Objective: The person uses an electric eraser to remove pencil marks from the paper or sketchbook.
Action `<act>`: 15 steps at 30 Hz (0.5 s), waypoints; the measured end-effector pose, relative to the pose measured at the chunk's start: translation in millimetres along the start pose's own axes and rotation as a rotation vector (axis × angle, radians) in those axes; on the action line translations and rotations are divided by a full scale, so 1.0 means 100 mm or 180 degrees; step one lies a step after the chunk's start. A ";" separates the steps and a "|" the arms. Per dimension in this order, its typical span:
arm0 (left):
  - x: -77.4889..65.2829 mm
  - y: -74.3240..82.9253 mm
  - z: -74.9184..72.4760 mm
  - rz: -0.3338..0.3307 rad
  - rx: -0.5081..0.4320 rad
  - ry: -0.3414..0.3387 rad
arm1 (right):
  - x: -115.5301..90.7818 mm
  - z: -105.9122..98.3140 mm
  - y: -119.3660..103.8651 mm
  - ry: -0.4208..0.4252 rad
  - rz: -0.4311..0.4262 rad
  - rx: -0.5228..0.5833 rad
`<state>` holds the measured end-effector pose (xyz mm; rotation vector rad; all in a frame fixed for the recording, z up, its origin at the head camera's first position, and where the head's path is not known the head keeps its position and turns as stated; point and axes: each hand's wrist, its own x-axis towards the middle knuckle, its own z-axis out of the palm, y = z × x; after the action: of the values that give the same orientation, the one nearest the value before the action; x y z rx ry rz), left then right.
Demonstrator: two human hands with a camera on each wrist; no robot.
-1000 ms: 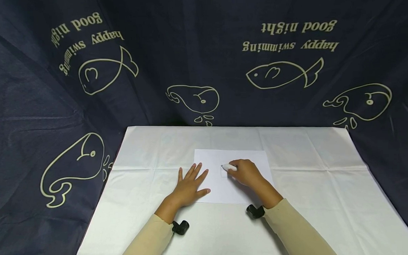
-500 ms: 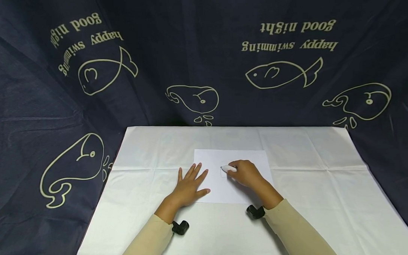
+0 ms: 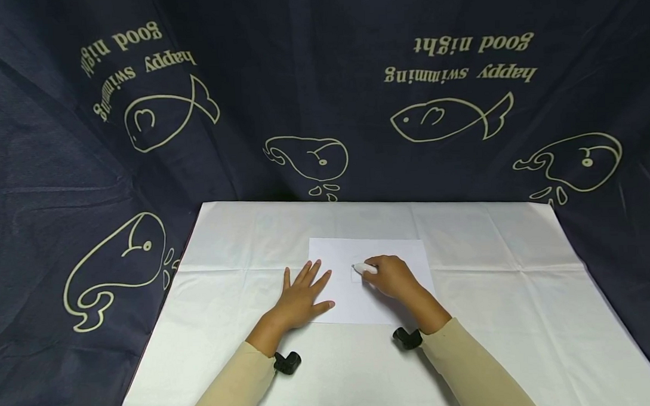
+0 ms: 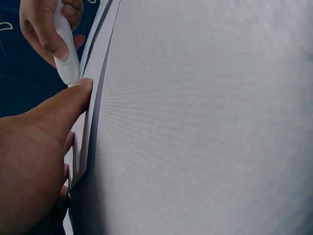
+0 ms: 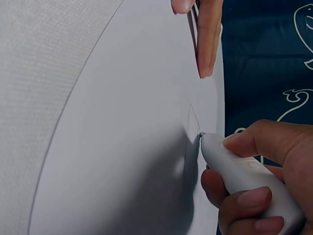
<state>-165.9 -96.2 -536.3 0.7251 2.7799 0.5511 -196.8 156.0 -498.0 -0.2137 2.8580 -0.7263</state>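
Observation:
A sheet of white paper [image 3: 380, 247] lies flat on the cloth-covered table, marked with a small thin-lined rectangle [image 5: 191, 126]. My right hand [image 3: 394, 277] grips a thick, rounded white utility knife [image 5: 232, 164], its small dark tip at the rectangle's edge. In the right wrist view, the thumb lies along the top of the body and the other fingers curl beneath. My left hand [image 3: 297, 302] rests spread on the paper's left side, fingers straight and thumb extended. In the left wrist view, the left thumb [image 4: 73, 100] partly overlaps the knife's front end.
A white cloth [image 3: 501, 316] with fold creases covers the table. Beyond its far edge hangs a dark blue curtain [image 3: 362, 22] printed with fish, whales and lettering. Small black wrist devices sit under the left cuff [image 3: 287, 363] and right cuff [image 3: 407, 338].
The knife tip makes only tiny shifts along the top edge of the rectangle, slightly down and left, then nearly still. The left hand and the paper stay in place.

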 end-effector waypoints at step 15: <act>-0.01 0.00 -0.01 0.0001 -0.0007 0.0013 | 0.04 0.00 0.02 0.0092 -0.0018 0.0006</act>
<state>-165.6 -96.6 -535.6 0.7250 2.7826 0.5561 -200.6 156.9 -499.1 -0.2128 2.8851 -0.7390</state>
